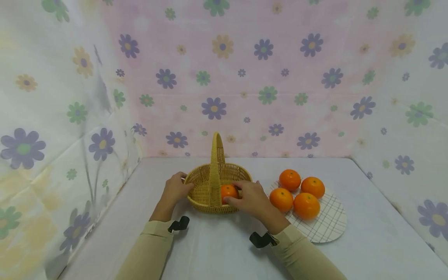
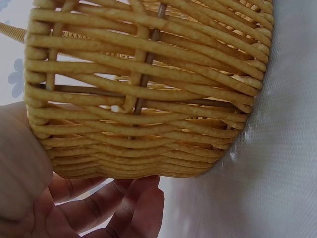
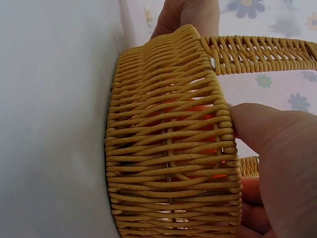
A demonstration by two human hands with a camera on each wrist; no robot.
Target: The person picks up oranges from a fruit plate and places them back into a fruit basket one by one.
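Observation:
A yellow wicker basket (image 1: 199, 204) with a tall arched handle (image 1: 214, 171) stands on the table. My left hand (image 1: 174, 190) grips its left rim, thumb over the inside, and the other fingers (image 2: 143, 206) curl along the outer wall. Inside the basket, right of the handle, lies an orange (image 1: 229, 190). My right hand (image 1: 257, 199) reaches over the right side of the rim and holds this orange between thumb and fingers. Through the woven wall (image 3: 168, 144) the orange shows as patches in the right wrist view; the thumb (image 3: 257, 124) is at the rim there.
Right of the basket, a white checked plate (image 1: 332, 217) carries several more oranges (image 1: 307, 206), close to my right forearm. The white table (image 1: 210, 252) meets flowered cloth (image 1: 238, 128) at the back and both sides.

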